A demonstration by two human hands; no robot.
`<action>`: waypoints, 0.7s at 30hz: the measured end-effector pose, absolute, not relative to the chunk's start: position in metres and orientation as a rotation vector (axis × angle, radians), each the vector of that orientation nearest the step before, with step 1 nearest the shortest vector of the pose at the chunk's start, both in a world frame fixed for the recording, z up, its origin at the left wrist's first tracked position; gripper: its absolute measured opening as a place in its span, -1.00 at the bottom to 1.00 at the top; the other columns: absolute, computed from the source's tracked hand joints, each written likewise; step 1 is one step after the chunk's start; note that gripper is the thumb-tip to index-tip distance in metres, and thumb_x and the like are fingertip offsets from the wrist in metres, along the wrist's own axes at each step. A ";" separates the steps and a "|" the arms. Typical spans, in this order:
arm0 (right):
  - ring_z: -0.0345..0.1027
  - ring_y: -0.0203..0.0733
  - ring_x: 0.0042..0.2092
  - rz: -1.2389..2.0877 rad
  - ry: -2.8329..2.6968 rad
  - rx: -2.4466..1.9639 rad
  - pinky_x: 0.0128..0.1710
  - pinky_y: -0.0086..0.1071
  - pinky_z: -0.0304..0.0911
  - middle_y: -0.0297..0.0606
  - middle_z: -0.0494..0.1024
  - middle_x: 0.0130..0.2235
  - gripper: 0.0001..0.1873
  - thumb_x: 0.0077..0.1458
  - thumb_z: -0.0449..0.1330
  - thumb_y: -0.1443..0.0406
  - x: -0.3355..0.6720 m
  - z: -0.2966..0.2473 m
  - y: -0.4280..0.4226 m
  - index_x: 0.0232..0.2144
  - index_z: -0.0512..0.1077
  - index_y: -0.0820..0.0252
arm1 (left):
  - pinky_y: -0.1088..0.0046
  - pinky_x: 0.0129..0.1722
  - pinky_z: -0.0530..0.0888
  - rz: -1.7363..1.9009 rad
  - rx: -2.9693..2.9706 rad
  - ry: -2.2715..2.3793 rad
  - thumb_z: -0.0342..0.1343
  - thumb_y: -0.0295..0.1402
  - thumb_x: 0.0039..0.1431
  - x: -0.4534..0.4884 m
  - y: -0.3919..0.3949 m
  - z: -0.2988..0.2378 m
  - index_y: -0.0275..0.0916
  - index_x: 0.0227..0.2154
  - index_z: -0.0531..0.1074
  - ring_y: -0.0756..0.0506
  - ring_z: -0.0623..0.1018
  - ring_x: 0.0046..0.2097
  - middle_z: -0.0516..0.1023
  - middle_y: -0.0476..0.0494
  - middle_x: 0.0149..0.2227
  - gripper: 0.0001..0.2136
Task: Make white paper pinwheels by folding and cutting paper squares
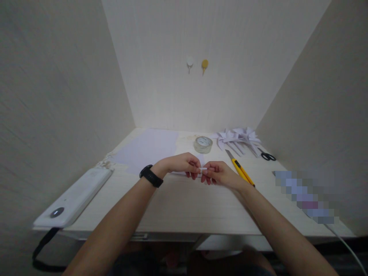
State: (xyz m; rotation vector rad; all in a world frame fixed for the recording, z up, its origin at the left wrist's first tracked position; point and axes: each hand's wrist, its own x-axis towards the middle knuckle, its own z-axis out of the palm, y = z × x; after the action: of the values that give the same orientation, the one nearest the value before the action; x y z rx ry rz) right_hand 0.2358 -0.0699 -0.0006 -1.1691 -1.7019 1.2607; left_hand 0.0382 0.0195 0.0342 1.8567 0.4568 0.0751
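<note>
Between my fingertips, above the middle of the desk, is a small white paper roll (203, 168). My left hand (188, 164), with a black watch on its wrist, pinches the roll's left end. At its right end my right hand (215, 172) pinches it too. Pale sheets of paper (152, 147) lie flat behind and to the left of my hands. Just beyond them stands a roll of clear tape (203, 145). A yellow utility knife (241, 170) with its blade out rests right of my right hand.
Several folded paper pinwheels (238, 140) are piled at the back right, beside black-handled scissors (268, 155). A white device (74, 197) with a black strap sits at the left edge. A blurred-out object (304, 197) with a cable lies at right. Walls enclose three sides.
</note>
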 end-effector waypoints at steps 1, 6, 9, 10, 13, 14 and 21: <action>0.35 -0.36 -0.50 1.292 -1.714 -1.150 -0.59 -0.50 0.11 -0.19 0.61 -0.39 -0.60 0.08 0.23 -0.01 0.237 -0.002 -0.069 -0.37 0.42 0.25 | 0.51 -0.43 0.39 0.058 1.867 0.442 0.23 -0.25 0.08 0.038 0.019 0.035 -0.30 -0.43 0.48 0.01 0.52 -0.42 0.55 -0.08 -0.48 -0.81; 0.37 -0.35 -0.50 1.376 -1.689 -1.042 -0.57 -0.50 0.16 -0.21 0.61 -0.41 -0.65 0.09 0.25 0.05 0.240 -0.009 -0.065 -0.39 0.41 0.25 | 0.50 -0.43 0.37 0.042 1.873 0.411 0.25 -0.22 0.06 0.039 0.019 0.036 -0.28 -0.43 0.47 0.00 0.52 -0.42 0.55 -0.08 -0.48 -0.79; 0.37 -0.35 -0.50 1.388 -1.657 -1.023 -0.58 -0.50 0.15 -0.22 0.61 -0.41 -0.67 0.09 0.26 0.06 0.240 -0.013 -0.063 -0.39 0.41 0.24 | 0.50 -0.43 0.38 0.050 1.874 0.408 0.24 -0.21 0.06 0.039 0.019 0.035 -0.28 -0.43 0.47 0.00 0.53 -0.42 0.55 -0.08 -0.48 -0.78; 0.37 -0.36 -0.50 1.387 -1.655 -1.029 -0.58 -0.51 0.15 -0.22 0.61 -0.41 -0.67 0.08 0.27 0.07 0.241 -0.014 -0.062 -0.38 0.42 0.24 | 0.50 -0.43 0.38 0.051 1.880 0.407 0.24 -0.21 0.06 0.039 0.019 0.035 -0.28 -0.44 0.46 0.00 0.52 -0.42 0.55 -0.08 -0.48 -0.79; 0.36 -0.36 -0.51 1.374 -1.673 -1.050 -0.59 -0.51 0.14 -0.22 0.61 -0.42 -0.67 0.05 0.29 0.07 0.242 -0.017 -0.061 -0.40 0.46 0.25 | 0.51 -0.44 0.37 0.056 1.908 0.393 0.24 -0.24 0.06 0.040 0.018 0.037 -0.29 -0.45 0.47 0.02 0.51 -0.45 0.55 -0.08 -0.49 -0.80; 0.36 -0.36 -0.52 1.366 -1.678 -1.049 -0.58 -0.51 0.14 -0.22 0.61 -0.43 -0.67 0.04 0.30 0.07 0.242 -0.018 -0.061 -0.41 0.47 0.26 | 0.52 -0.45 0.37 0.053 1.917 0.386 0.23 -0.24 0.06 0.040 0.017 0.037 -0.30 -0.45 0.47 0.02 0.50 -0.45 0.55 -0.08 -0.49 -0.80; 0.30 -0.36 -0.56 1.355 -1.579 -1.053 -0.60 -0.48 0.07 -0.18 0.62 -0.47 -0.73 -0.07 0.37 0.14 0.245 -0.016 -0.061 -0.47 0.57 0.28 | 0.55 -0.49 0.34 0.013 1.966 0.405 0.17 -0.27 0.12 0.043 0.012 0.039 -0.29 -0.43 0.49 0.04 0.49 -0.47 0.55 -0.07 -0.49 -0.83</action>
State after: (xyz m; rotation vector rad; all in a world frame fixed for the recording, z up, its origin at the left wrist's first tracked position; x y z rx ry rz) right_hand 0.2446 -0.0608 -0.0160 -1.0533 -1.5788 1.3552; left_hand 0.0428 0.0118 0.0393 1.9663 0.4047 0.0133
